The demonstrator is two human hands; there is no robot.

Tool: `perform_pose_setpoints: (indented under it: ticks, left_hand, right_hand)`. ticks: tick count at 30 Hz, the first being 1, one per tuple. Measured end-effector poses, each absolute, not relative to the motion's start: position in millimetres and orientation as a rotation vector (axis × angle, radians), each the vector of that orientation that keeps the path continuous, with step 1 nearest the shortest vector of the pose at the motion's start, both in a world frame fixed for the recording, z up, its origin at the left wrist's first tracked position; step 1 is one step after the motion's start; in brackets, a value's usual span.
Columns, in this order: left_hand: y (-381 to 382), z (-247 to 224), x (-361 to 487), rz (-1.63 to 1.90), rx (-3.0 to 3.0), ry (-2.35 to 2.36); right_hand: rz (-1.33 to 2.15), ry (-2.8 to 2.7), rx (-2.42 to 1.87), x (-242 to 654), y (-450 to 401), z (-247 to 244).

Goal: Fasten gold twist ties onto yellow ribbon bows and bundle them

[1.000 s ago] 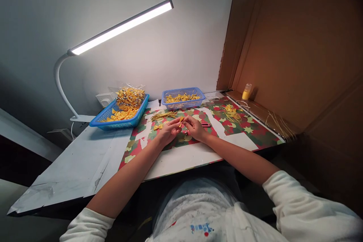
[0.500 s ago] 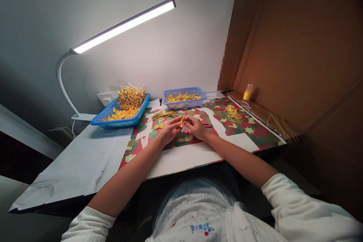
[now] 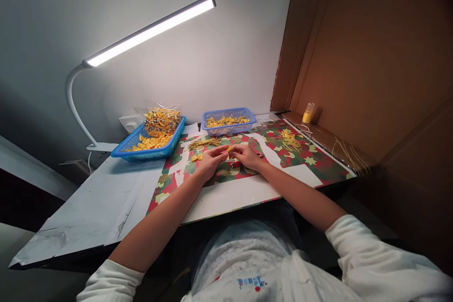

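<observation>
My left hand (image 3: 212, 160) and my right hand (image 3: 247, 155) meet over the patterned mat, fingertips pinched on one small yellow ribbon bow (image 3: 230, 149). Fingers cover much of that bow, so its full shape is hidden. A finished-looking yellow bow (image 3: 197, 157) lies on the mat just left of my left hand. Behind it rests a bundle of gold twist ties (image 3: 204, 143). Partly hidden by my right hand is a pinkish-red tool (image 3: 260, 155), its kind unclear.
A blue basket (image 3: 148, 154) at left holds yellow bows and a clear bag of more. A smaller purple-blue basket (image 3: 229, 130) stands at the back. Yellow corded bows (image 3: 290, 140) lie right, near a small bottle (image 3: 308, 113). A lamp (image 3: 152, 30) overhangs; cardboard (image 3: 368, 66) walls the right.
Both hands stay together on the yellow bow; my fingers have shifted and turned it slightly. My right hand now covers more of the pinkish-red tool. The whole view has shifted a little.
</observation>
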State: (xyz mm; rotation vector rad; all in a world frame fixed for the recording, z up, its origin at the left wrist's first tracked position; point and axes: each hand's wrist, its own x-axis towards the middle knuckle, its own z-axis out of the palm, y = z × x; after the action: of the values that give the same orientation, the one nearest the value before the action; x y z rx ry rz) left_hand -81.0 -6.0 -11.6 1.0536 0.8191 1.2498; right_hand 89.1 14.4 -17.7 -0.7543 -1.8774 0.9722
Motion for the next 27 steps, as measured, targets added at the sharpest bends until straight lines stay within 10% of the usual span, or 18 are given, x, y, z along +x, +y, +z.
perform_pose_setpoints:
  ticks: [9, 27]
  left_hand:
    - [-3.0, -17.1, -85.2, 1.222, 1.201, 0.879]
    - [-11.9, -4.9, -84.1, 1.014, 1.285, 0.911]
  right_hand:
    - [0.379, -1.931, -0.771, 96.2, 8.0, -1.3]
    - [1.022, -1.557, -0.450, 90.0, -0.6, 46.5]
